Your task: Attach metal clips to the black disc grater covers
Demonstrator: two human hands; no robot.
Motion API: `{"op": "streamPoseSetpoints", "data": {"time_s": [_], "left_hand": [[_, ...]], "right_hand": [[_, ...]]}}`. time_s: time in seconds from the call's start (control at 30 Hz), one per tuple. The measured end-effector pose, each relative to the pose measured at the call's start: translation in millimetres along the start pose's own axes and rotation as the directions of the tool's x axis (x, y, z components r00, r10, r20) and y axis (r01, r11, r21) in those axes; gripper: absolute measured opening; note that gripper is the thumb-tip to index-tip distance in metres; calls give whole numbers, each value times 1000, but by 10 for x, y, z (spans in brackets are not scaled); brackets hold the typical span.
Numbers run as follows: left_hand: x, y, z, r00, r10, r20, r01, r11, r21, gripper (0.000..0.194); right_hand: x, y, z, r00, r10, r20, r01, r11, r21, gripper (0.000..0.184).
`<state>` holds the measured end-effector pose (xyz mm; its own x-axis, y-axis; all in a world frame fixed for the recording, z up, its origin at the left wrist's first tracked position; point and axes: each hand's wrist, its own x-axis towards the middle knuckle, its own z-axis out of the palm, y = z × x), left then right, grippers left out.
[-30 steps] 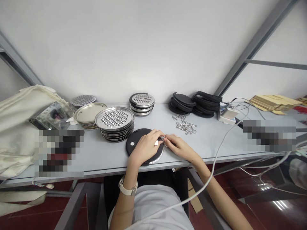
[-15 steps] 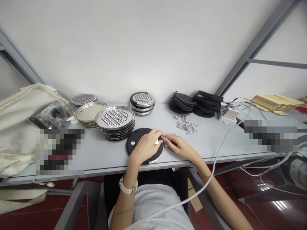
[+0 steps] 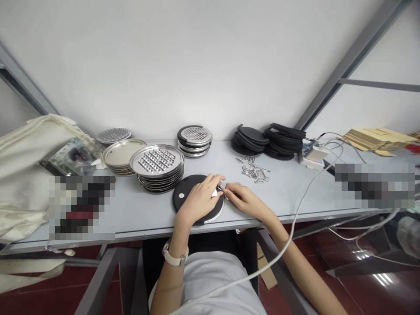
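Note:
A round black disc (image 3: 188, 190) with a white dot and a silvery rim lies near the table's front edge. My left hand (image 3: 201, 197) rests across it, palm down, fingers bent over its right side and holding it. Under those fingers is a small white patch (image 3: 215, 193). At the disc's right edge, my right hand (image 3: 242, 197) pinches a small shiny metal clip (image 3: 221, 187) between thumb and forefinger. Fingers partly hide the clip's lower end. Behind my right hand lie several loose metal clips with rings (image 3: 254, 171).
Left of the disc stands a stack of round metal graters (image 3: 157, 162), beside plain metal discs (image 3: 123, 153). Farther back are black-edged graters (image 3: 196, 136) and black discs (image 3: 252, 139). A white cable (image 3: 295, 214) crosses in front of my right arm. Yellowish cardboard (image 3: 377, 140) lies at right.
The fingers of my left hand have lifted slightly off the metal clip, so more of it shows. My right hand stays at the disc's edge, and the disc has not moved.

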<state>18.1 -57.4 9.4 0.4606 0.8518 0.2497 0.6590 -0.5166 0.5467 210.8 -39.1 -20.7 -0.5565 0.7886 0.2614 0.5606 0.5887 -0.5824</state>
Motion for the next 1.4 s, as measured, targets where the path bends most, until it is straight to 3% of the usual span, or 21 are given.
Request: {"op": "streamPoseSetpoints", "data": {"time_s": [0.27,0.5,0.73,1.1,1.4], "left_hand": [[3,-2,5,1000,23,-2,-23,1000,-13,26],[6,-19,17,999,-16,-29,14,997,-74,43],[8,-25,27,998,-43,-43,38,993,-109,42],[17,-15,25,998,8,-60,-10,999,-42,29],[22,-24,40,997,-19,-70,16,999,-45,33]], "right_hand": [[-5,3,-2,1000,8,-1,-8,1000,-2,29],[1,-34,-19,1000,10,1,-10,1000,18,30],[-7,-20,-13,1000,18,-5,-18,1000,12,30],[-5,-10,-4,1000,19,-15,-19,1000,-1,28],[-3,-20,-3,1000,21,-19,-21,1000,9,29]]}}
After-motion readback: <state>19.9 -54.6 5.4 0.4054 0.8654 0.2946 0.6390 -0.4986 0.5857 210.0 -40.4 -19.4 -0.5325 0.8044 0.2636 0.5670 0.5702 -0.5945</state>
